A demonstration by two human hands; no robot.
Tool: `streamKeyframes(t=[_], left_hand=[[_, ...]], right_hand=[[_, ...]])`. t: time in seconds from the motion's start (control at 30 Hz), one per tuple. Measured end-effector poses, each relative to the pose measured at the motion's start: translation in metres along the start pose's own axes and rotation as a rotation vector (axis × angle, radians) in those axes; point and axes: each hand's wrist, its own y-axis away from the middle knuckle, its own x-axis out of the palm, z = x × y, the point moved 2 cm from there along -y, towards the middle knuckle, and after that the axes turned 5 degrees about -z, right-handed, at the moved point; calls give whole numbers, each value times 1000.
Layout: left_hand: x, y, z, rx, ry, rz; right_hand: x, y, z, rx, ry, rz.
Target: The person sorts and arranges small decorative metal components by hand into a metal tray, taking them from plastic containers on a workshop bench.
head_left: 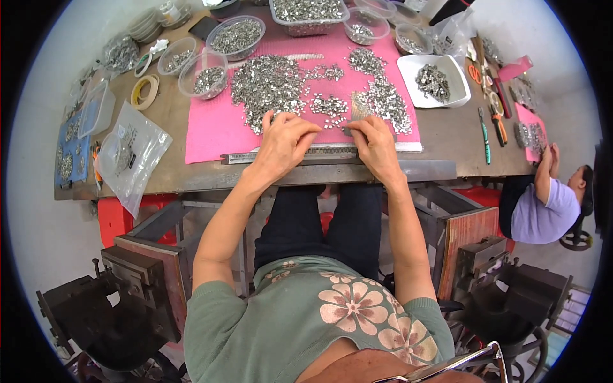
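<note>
Over the near edge of a pink mat (204, 137), my left hand (283, 142) has its thumb and fingertips pinched together. Whatever is between them is too small to make out. My right hand (377, 147) is also closed in a pinch, next to a small dark piece and a flat metallic strip (361, 105); its exact hold is unclear. Below both hands lies a long narrow metal rail (319, 154) with a row of small parts along it. Loose piles of small silver metal pieces (268, 86) spread across the mat beyond my hands, with a smaller cluster (329, 104) between them.
A white square tray (464, 96) of parts stands right of the mat. Clear tubs (220, 86) line the back left. Tape rolls (145, 91) and a plastic bag (147, 137) lie left; pliers (498, 124) lie right. Another person (543, 207) sits at the far right.
</note>
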Motion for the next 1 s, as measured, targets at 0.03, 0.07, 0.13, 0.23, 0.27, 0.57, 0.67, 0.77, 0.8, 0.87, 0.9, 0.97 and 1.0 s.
streamKeyframes(t=[0.03, 0.07, 0.13, 0.23, 0.27, 0.57, 0.67, 0.77, 0.8, 0.87, 0.9, 0.97, 1.0], left_hand=[[3, -4, 1, 0, 0, -1], [7, -8, 1, 11, -56, -52], [14, -14, 0, 23, -112, -105], [25, -19, -1, 0, -141, -102], [29, -19, 0, 5, -181, -119], [23, -15, -7, -3, -163, -107], [15, 3, -17, 0, -94, -112], [16, 17, -23, 18, -27, -141], [17, 19, -23, 32, -3, -161], [20, 21, -23, 37, -17, -170], [20, 22, -23, 42, -30, -180], [22, 23, -22, 43, -24, -185], [22, 23, -22, 42, -19, -188]], right_hand=[[3, -1, 1, -12, -3, -4], [5, -2, 2, -13, -3, -3], [10, -3, 4, -16, 51, 8], [17, -3, 4, 9, 118, -8], [19, -2, 4, 10, 119, -8], [15, 6, 8, -66, 129, -36], [9, 14, 19, -64, 39, -6], [12, 22, 29, -67, -53, 3], [14, 24, 30, -65, -52, 2], [18, 27, 33, -79, -38, -27], [19, 28, 33, -80, -38, -27], [21, 29, 34, -103, -23, -50], [22, 30, 33, -104, -22, -50]])
